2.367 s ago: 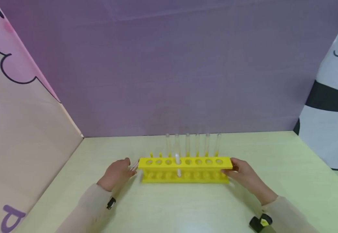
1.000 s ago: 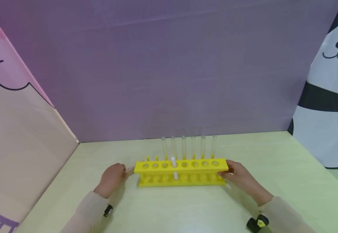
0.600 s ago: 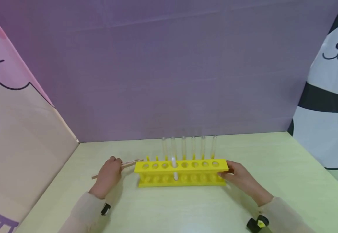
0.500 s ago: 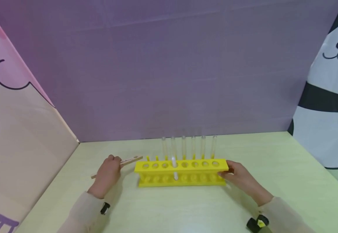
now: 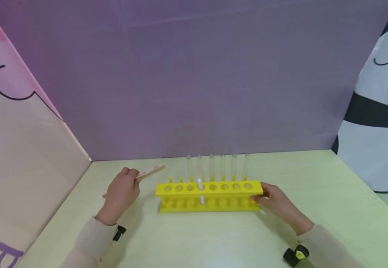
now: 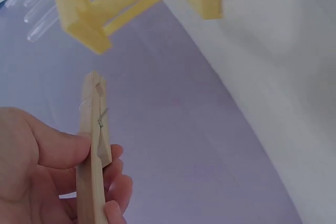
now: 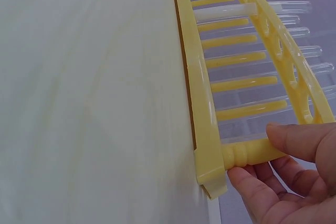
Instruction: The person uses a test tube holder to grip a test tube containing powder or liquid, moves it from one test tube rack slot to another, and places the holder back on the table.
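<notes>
A wooden test tube clamp (image 5: 151, 171) is held in my left hand (image 5: 120, 191), raised off the table to the left of the yellow test tube rack (image 5: 208, 193). In the left wrist view the thumb and curled fingers grip the clamp (image 6: 93, 129) along its handle, and its tip points toward the rack's end. My right hand (image 5: 281, 206) grips the rack's right end; in the right wrist view its thumb and fingers pinch the end post (image 7: 252, 152). Several clear test tubes (image 5: 212, 169) stand upside down on pegs at the rack's back. One white rod-like thing (image 5: 201, 183) stands in a front hole.
The rack stands on a pale table (image 5: 207, 238). A purple backdrop (image 5: 194, 82) rises behind it. A light panel with a pink figure (image 5: 23, 80) is at the left, and a panda-print panel (image 5: 374, 149) at the right.
My left hand began beside the rack's left end with the clamp mostly hidden, then drew back left with it and lifted it higher. My right hand stays on the rack.
</notes>
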The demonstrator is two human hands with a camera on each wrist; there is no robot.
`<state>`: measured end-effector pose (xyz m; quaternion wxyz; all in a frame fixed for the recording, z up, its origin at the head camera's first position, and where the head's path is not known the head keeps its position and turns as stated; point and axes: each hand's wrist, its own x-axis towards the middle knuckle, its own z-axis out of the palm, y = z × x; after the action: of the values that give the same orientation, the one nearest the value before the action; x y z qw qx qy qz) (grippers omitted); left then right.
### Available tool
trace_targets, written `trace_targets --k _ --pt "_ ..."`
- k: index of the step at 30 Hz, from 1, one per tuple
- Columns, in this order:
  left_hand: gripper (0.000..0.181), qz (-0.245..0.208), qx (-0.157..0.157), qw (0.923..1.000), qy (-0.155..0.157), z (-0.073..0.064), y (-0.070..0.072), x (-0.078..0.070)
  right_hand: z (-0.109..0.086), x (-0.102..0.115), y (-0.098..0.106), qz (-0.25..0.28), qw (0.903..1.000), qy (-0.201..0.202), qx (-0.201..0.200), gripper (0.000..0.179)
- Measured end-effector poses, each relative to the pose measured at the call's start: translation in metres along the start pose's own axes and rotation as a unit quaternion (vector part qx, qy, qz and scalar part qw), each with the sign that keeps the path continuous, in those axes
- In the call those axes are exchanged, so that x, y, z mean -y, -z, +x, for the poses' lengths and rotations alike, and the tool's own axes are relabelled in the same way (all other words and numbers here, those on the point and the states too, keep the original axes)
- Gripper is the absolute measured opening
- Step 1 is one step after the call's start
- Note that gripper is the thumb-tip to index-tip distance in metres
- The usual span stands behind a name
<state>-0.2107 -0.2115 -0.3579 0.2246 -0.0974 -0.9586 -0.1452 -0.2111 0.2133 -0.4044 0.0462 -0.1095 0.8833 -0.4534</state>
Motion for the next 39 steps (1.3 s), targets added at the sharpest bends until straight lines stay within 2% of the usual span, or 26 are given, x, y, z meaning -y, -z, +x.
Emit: trace_targets --k 5,13,23,32,39 --pt "0.018 -0.006 -0.016 0.9998 -0.007 0.005 0.005 -0.01 0.001 -0.001 0.0 0.008 1.0 -0.006 0.002 0.037" --pt "0.017 -0.019 -0.003 0.9998 -0.002 0.009 0.014 -0.032 0.002 -0.002 0.0 0.016 0.9999 -0.003 0.002 0.037" --pt "0.017 -0.031 -0.027 0.9984 -0.039 0.01 0.016 -0.054 0.003 -0.003 -0.001 0.018 0.9998 0.003 0.003 0.036" --pt "0.017 -0.056 -0.037 0.9961 -0.057 0.014 0.013 -0.071 0.001 -0.004 -0.001 0.021 0.9998 -0.003 0.002 0.038" --pt "0.017 -0.057 -0.041 0.9952 -0.068 0.017 0.013 -0.081 0.002 -0.004 -0.002 0.021 0.9998 -0.003 0.002 0.038"
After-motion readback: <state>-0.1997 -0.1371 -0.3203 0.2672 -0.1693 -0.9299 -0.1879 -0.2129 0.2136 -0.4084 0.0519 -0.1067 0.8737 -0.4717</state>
